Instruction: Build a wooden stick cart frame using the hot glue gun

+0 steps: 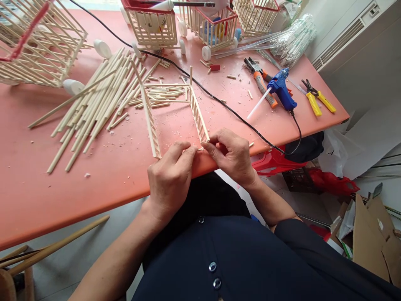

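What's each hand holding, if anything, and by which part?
The right hand appears to pinch the stick frame at its right side's near end. What the left hand holds, if anything, is hidden by its fingers and cannot be told.

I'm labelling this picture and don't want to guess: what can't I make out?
All in the head view:
- What the left hand grips: hidden by the hand itself.
- Whether the stick ends on either side of the right hand belong to one stick: hidden by that hand.
- The rest of the large stick basket: cut off by the picture's edges.
- The black cord's far end: beyond the top edge.
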The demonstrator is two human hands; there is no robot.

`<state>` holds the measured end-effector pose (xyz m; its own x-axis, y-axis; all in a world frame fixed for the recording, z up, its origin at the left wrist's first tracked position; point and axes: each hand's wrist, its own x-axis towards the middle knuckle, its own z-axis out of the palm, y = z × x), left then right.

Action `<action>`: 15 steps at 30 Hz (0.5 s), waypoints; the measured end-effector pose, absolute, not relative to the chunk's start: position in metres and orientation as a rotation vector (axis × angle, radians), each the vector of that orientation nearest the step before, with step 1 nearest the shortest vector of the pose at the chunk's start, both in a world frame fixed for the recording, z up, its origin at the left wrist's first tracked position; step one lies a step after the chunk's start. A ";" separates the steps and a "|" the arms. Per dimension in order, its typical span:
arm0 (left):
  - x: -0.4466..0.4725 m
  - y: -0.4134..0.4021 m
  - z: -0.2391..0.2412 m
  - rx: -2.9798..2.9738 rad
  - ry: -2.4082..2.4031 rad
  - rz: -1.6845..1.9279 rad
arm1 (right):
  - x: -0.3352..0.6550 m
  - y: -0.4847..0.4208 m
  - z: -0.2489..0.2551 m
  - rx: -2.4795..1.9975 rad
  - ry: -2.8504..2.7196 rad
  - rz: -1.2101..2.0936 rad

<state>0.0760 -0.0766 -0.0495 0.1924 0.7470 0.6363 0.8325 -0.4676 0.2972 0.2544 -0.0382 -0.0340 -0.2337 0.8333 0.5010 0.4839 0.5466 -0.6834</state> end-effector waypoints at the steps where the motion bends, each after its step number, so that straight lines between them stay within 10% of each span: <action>1: 0.074 -0.080 -0.050 -2.356 -1.481 -1.207 | 0.255 -0.038 -0.034 -1.072 -1.878 0.487; 15: 0.024 -0.114 -0.041 -2.175 -2.041 -1.204 | 0.257 -0.038 -0.037 -1.043 -1.860 0.474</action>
<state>0.0237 -0.1138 -0.0410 -0.0842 0.8850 0.4578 0.8287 -0.1929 0.5254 0.2567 -0.0381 -0.0366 -0.2171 0.8180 0.5327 0.4632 0.5667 -0.6814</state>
